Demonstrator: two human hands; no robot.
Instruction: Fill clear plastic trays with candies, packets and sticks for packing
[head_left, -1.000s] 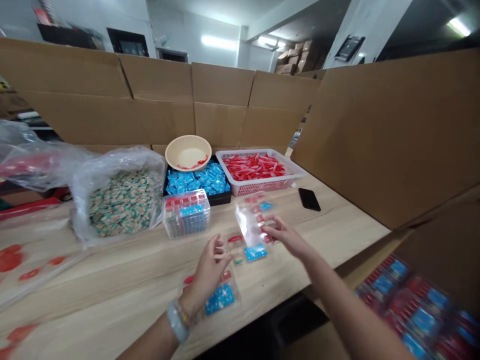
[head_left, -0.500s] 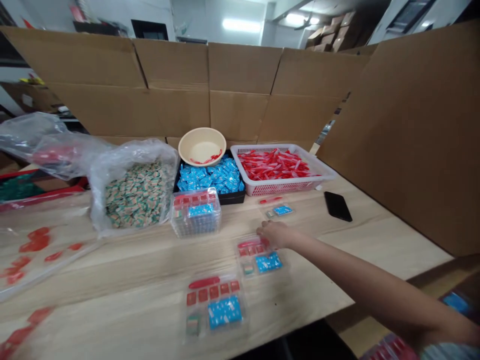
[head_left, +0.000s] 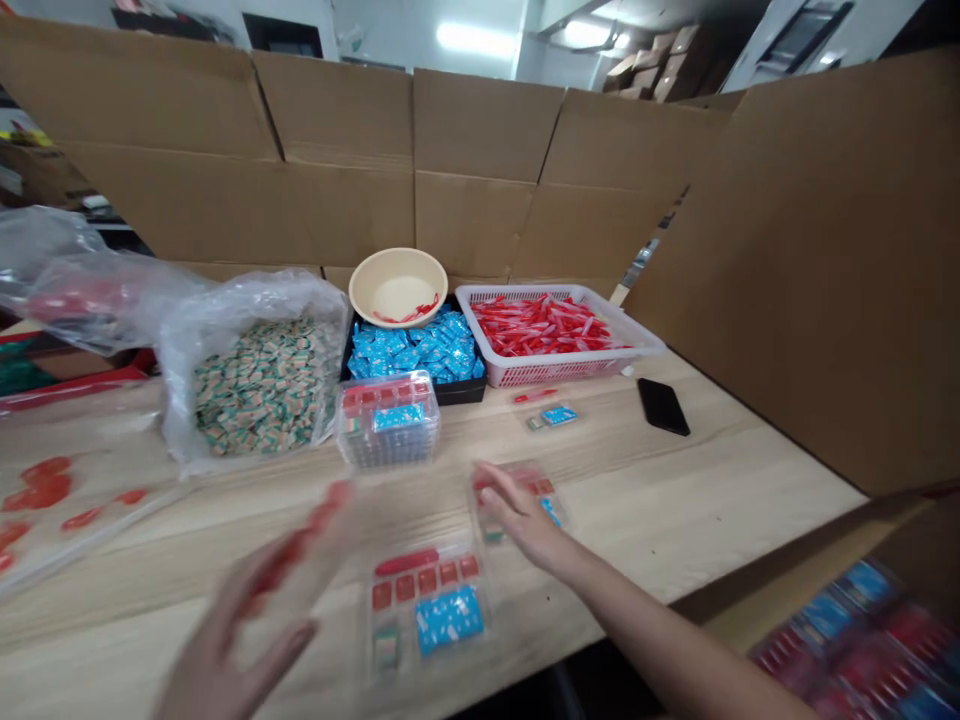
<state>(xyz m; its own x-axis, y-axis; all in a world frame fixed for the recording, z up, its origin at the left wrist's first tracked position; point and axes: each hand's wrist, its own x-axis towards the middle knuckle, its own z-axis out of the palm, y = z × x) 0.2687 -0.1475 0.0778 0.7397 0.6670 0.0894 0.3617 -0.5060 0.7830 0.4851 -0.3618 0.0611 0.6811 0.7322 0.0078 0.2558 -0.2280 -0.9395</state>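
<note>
My left hand [head_left: 232,625], blurred by motion, holds a row of red square pieces [head_left: 300,540] over the left part of the table. Its thumb is apart from the fingers. My right hand [head_left: 525,520] lies over a clear plastic tray [head_left: 559,490], fingers stretched out and thumb apart, partly hiding its red squares and blue packet. In front, another clear tray [head_left: 484,625] holds a red stick, several red squares, a blue packet [head_left: 450,620] and a small green-and-beige piece [head_left: 386,650]. Behind the hands stands a stack of filled clear trays [head_left: 386,425].
At the back are a bag of small green-and-beige pieces [head_left: 259,385], a black bin of blue packets [head_left: 416,350], a cream bowl [head_left: 397,285] and a white basket [head_left: 525,372] of red sticks. A phone [head_left: 663,407] lies right. Cardboard walls [head_left: 480,220] surround the table.
My left hand has come into view with the row of red squares. My right hand has moved left and nearer, over the middle tray. The view has shifted slightly; filled trays show at lower right.
</note>
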